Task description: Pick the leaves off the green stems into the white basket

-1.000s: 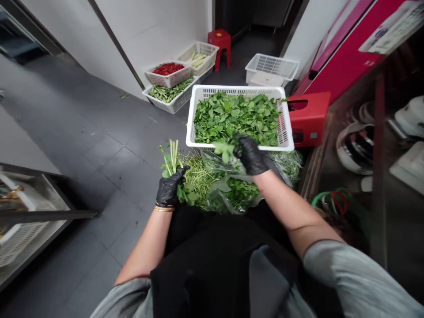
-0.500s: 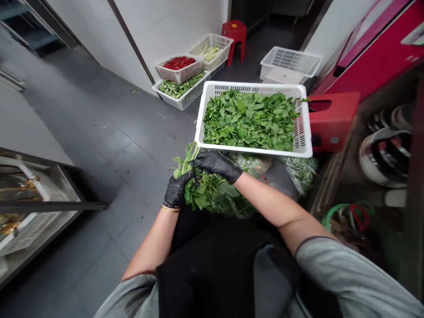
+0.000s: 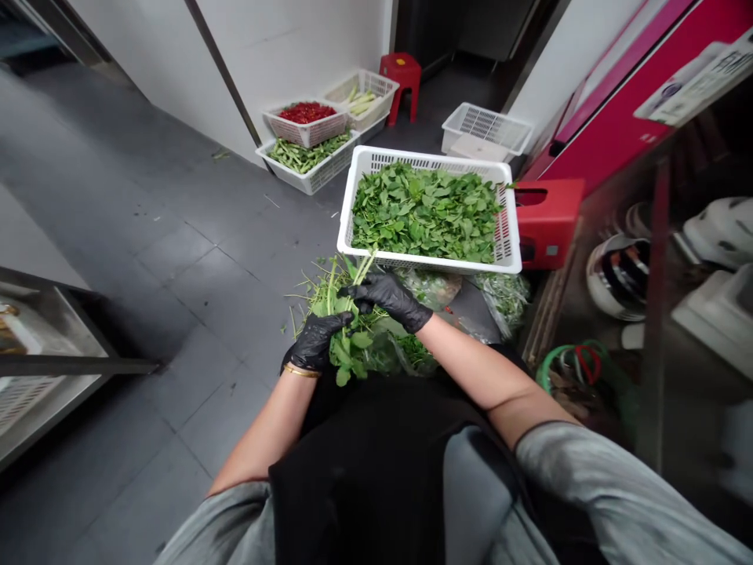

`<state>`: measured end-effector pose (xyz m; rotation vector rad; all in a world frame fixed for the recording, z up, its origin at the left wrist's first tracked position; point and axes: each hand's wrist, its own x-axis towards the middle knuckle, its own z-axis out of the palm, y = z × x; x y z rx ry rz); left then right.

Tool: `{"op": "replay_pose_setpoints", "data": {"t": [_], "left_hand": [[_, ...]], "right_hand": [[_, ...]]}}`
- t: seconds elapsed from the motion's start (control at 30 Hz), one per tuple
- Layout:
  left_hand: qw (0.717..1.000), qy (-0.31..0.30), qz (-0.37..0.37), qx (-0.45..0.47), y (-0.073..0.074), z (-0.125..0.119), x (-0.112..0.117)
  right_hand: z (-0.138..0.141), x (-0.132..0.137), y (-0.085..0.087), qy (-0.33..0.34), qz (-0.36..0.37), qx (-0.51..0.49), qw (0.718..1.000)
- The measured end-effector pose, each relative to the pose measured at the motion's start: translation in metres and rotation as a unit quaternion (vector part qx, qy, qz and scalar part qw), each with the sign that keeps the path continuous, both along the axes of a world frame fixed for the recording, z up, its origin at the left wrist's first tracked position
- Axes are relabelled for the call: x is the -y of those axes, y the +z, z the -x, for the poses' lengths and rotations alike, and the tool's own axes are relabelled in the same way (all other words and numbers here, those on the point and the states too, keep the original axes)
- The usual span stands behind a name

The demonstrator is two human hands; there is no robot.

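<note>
Black gloves cover both hands. My left hand (image 3: 321, 339) is closed round a bunch of leafy greens (image 3: 351, 345), whose leaves hang below the fingers. Pinching the pale stems at the top of the same bunch is my right hand (image 3: 391, 300); the stem ends stick up past its fingertips. Just beyond the hands, a white slotted basket (image 3: 428, 261) holds a heap of picked green leaves (image 3: 427, 208). Below and behind the hands lie loose stems (image 3: 318, 294) and more greens in clear plastic bags (image 3: 405, 349).
A red stool (image 3: 550, 220) stands at the basket's right. Farther off are a basket of red chillies (image 3: 307, 114) above a basket of green pods (image 3: 306, 157), and a white crate (image 3: 488, 125). A metal rack (image 3: 76, 365) stands at left, shelving with pots (image 3: 617, 275) at right.
The view has turned right, so the surroundings sit farther left. Both hands stay on the greens; the held stems now point up more clearly between the right fingers.
</note>
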<state>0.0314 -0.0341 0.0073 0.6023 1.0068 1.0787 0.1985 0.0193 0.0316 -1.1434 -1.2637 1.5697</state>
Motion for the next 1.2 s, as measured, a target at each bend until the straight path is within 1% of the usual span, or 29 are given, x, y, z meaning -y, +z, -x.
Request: {"op": "replay_pose_setpoints", "data": {"t": [0.1, 0.13, 0.17, 0.2, 0.23, 0.27, 0.3, 0.33, 0.37, 0.4, 0.43, 0.5, 0.53, 0.57, 0.63, 0.7, 0.73, 0.77, 0.8, 0.83, 0.87, 0.9, 0.97, 1.0, 1.03, 1.07, 1.1, 1.13, 1.2], "left_hand": [[1.000, 0.008, 0.003, -0.014, -0.002, 0.004, 0.005], [0.999, 0.010, 0.015, -0.027, -0.003, 0.007, 0.007], [0.999, 0.012, 0.028, -0.043, -0.004, 0.009, 0.008], [0.997, 0.015, 0.034, -0.061, -0.006, 0.012, 0.009], [0.997, 0.015, 0.028, -0.076, -0.007, 0.014, 0.010], [0.996, 0.014, 0.013, -0.088, -0.009, 0.015, 0.011], [0.994, 0.016, -0.008, -0.104, -0.011, 0.015, 0.011], [0.991, 0.017, -0.030, -0.127, -0.012, 0.015, 0.010], [0.985, 0.020, -0.049, -0.161, -0.013, 0.014, 0.010], [0.976, 0.026, -0.063, -0.205, -0.013, 0.012, 0.009], [0.963, 0.037, -0.076, -0.256, -0.014, 0.009, 0.009], [0.926, 0.063, -0.111, -0.356, -0.015, 0.004, 0.008], [0.905, 0.075, -0.138, -0.396, -0.015, 0.002, 0.009], [0.882, 0.084, -0.173, -0.430, -0.016, 0.001, 0.009], [0.828, 0.081, -0.242, -0.499, -0.018, 0.002, 0.010], [0.769, 0.059, -0.284, -0.570, -0.021, 0.004, 0.011], [0.745, 0.045, -0.290, -0.599, -0.021, 0.006, 0.011], [0.730, 0.037, -0.290, -0.617, -0.022, 0.007, 0.010], [0.728, 0.032, -0.287, -0.622, -0.022, 0.007, 0.010], [0.741, 0.032, -0.280, -0.610, -0.022, 0.006, 0.009], [0.769, 0.036, -0.263, -0.581, -0.021, 0.005, 0.008], [0.809, 0.043, -0.235, -0.538, -0.020, 0.003, 0.006], [0.895, 0.058, -0.151, -0.416, -0.017, 0.001, 0.002], [0.932, 0.064, -0.101, -0.343, -0.015, 0.002, 0.000], [0.960, 0.069, -0.049, -0.268, -0.013, 0.002, -0.003], [0.979, 0.066, 0.000, -0.193, -0.011, 0.003, -0.005], [0.990, 0.057, 0.045, -0.122, -0.009, 0.004, -0.008], [0.994, 0.043, 0.083, -0.062, -0.007, 0.004, -0.009], [0.993, 0.011, 0.116, 0.001, -0.005, 0.001, -0.010]], "right_hand": [[-0.020, 0.001, 0.006, 0.114, -0.009, 0.047, 0.992], [-0.031, -0.001, 0.006, 0.133, -0.012, 0.059, 0.989], [-0.043, -0.006, 0.006, 0.129, -0.014, 0.064, 0.989], [-0.055, -0.011, 0.006, 0.094, -0.019, 0.058, 0.994], [-0.067, -0.016, 0.005, 0.028, -0.026, 0.037, 0.999], [-0.076, -0.020, 0.005, -0.059, -0.033, 0.003, 0.998], [-0.083, -0.023, 0.005, -0.149, -0.037, -0.036, 0.987], [-0.087, -0.023, 0.007, -0.223, -0.038, -0.071, 0.972], [-0.088, -0.020, 0.011, -0.265, -0.036, -0.096, 0.959], [-0.086, -0.014, 0.017, -0.267, -0.032, -0.104, 0.957], [-0.082, -0.007, 0.024, -0.234, -0.028, -0.097, 0.967], [-0.071, 0.010, 0.042, -0.118, -0.016, -0.054, 0.991], [-0.066, 0.018, 0.050, -0.069, -0.003, -0.032, 0.997], [-0.062, 0.023, 0.057, -0.041, 0.014, -0.015, 0.999], [-0.058, 0.027, 0.062, -0.044, 0.039, -0.004, 0.998], [-0.056, 0.025, 0.055, -0.056, 0.051, -0.002, 0.997], [-0.054, 0.023, 0.048, -0.041, 0.065, 0.007, 0.997], [-0.051, 0.020, 0.040, -0.016, 0.085, 0.021, 0.996], [-0.047, 0.017, 0.030, 0.008, 0.107, 0.033, 0.994], [-0.044, 0.013, 0.021, 0.025, 0.125, 0.037, 0.991], [-0.042, 0.010, 0.013, 0.030, 0.133, 0.027, 0.990], [-0.042, 0.005, 0.007, 0.015, 0.126, 0.000, 0.992], [-0.053, -0.004, 0.001, -0.063, 0.077, -0.096, 0.990], [-0.063, -0.009, 0.001, -0.110, 0.049, -0.148, 0.982], [-0.074, -0.013, 0.003, -0.153, 0.026, -0.193, 0.969], [-0.086, -0.016, 0.004, -0.188, 0.011, -0.222, 0.957], [-0.094, -0.016, 0.006, -0.207, 0.007, -0.230, 0.951], [-0.099, -0.015, 0.006, -0.204, 0.013, -0.217, 0.955], [-0.093, -0.005, 0.002, -0.153, 0.041, -0.142, 0.977]]}}
